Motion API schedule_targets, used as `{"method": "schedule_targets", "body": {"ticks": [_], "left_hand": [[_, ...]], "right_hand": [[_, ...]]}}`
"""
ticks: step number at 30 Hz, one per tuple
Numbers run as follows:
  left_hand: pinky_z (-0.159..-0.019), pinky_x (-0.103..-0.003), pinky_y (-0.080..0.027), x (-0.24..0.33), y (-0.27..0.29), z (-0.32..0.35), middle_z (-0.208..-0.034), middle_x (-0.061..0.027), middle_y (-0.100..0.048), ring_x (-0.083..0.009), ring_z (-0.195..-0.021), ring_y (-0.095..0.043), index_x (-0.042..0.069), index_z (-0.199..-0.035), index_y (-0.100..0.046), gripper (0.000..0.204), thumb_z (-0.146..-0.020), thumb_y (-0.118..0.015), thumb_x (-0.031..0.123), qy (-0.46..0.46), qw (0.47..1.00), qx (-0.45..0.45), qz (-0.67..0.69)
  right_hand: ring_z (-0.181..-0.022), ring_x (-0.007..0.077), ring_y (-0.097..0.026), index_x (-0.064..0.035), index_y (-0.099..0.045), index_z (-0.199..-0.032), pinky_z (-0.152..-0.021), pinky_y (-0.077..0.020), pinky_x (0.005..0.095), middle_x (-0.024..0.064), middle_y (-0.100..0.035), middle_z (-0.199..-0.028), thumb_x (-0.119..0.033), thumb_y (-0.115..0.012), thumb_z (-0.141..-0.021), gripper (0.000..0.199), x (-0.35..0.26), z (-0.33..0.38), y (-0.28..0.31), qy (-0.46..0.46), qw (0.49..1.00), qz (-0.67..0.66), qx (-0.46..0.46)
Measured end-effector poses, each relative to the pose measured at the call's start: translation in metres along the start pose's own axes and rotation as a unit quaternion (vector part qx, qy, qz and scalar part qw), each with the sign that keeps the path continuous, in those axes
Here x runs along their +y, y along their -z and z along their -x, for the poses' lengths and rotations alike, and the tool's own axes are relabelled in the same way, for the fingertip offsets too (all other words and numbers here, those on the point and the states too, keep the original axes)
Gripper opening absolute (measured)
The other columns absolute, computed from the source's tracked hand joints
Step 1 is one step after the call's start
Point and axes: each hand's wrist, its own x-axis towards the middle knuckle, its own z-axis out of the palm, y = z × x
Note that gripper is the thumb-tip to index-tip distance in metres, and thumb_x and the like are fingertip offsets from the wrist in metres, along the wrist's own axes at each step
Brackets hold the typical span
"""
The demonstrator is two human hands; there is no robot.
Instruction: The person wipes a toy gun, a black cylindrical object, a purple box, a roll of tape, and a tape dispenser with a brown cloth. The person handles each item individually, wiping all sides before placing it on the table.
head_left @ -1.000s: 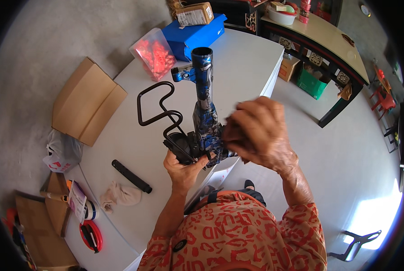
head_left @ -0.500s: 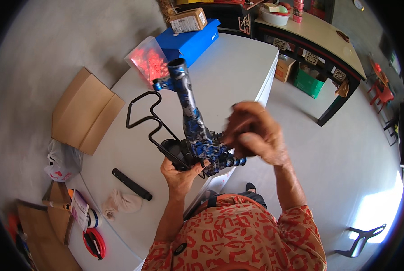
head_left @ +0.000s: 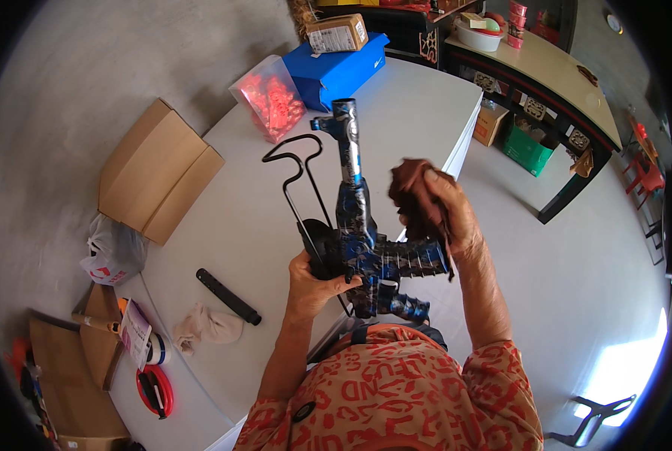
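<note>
My left hand (head_left: pixel 315 289) is closed around the middle of a blue, black and silver patterned gun-shaped device (head_left: pixel 354 218), whose exact kind I cannot make out. Its tube points away from me, and a ribbed part (head_left: pixel 411 258) sticks out to the right. A bent black wire frame (head_left: pixel 291 174) and a round black part stand on its left side. In my right hand (head_left: pixel 458 218) is a bunched reddish-brown cloth (head_left: pixel 420 197), just right of the device and apart from its tube. On the table lie a black perforated tube (head_left: pixel 228 297) and a pale cloth (head_left: pixel 208 328).
The white table (head_left: pixel 238 203) carries a blue box (head_left: pixel 334 75) with a small carton (head_left: pixel 337 34) on top, and a clear bin (head_left: pixel 270 98) of red packets. An open cardboard box (head_left: pixel 155 173), a plastic bag (head_left: pixel 116 252) and a red tape roll (head_left: pixel 155 391) line the left side.
The device has turned, its tube now pointing straighter away and its ribbed part showing to the right. My right hand has moved slightly right, off the device, and its cloth shows clearly.
</note>
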Motion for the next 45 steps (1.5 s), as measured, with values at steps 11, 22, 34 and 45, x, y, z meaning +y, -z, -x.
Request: {"method": "schedule_targets", "body": {"ticks": [11,22,34,45], "left_hand": [[-0.073,-0.033,-0.061,0.004,-0.006,0.003,-0.092,-0.0083,-0.067,-0.0167,-0.081,-0.067,-0.005,-0.105,-0.06,0.052,-0.061,-0.087,-0.002,0.065,0.995,-0.008,-0.07],[-0.074,-0.029,-0.055,-0.007,-0.006,0.009,-0.093,-0.0049,-0.068,-0.0132,-0.078,-0.065,-0.001,-0.106,-0.061,0.049,-0.062,-0.084,-0.003,0.099,0.995,0.013,-0.007],[-0.077,-0.03,-0.055,0.0,-0.008,0.01,-0.095,-0.0078,-0.068,-0.0153,-0.082,-0.066,-0.001,-0.107,-0.061,0.047,-0.066,-0.082,0.002,0.092,0.994,0.057,0.025],[-0.067,-0.033,-0.059,0.005,0.022,-0.005,-0.098,-0.0086,-0.066,-0.018,-0.078,-0.067,0.0,-0.109,-0.057,0.041,-0.075,-0.077,0.01,0.024,0.985,0.155,0.077]], "right_hand": [[-0.07,0.0085,-0.056,0.0001,-0.063,-0.102,-0.061,-0.0462,0.0249,0.0022,-0.063,-0.078,-0.025,-0.076,-0.082,0.034,-0.018,0.003,0.001,-0.083,0.912,0.298,-0.27],[-0.1,0.009,-0.054,-0.008,-0.05,-0.122,-0.09,-0.0439,0.0244,0.0007,-0.059,-0.102,-0.016,-0.067,-0.087,0.04,-0.014,0.014,-0.03,0.09,0.978,0.079,-0.168],[-0.067,0.0101,-0.058,-0.003,-0.063,-0.101,-0.055,-0.047,0.0234,0.0037,-0.065,-0.086,-0.03,-0.077,-0.08,0.036,0.061,0.018,0.01,-0.09,0.97,0.006,-0.226],[-0.063,0.0142,-0.058,0.0041,-0.06,-0.111,-0.055,-0.0497,0.0245,0.01,-0.064,-0.082,-0.024,-0.069,-0.086,0.039,0.063,0.054,0.03,-0.147,0.943,0.175,-0.242]]}}
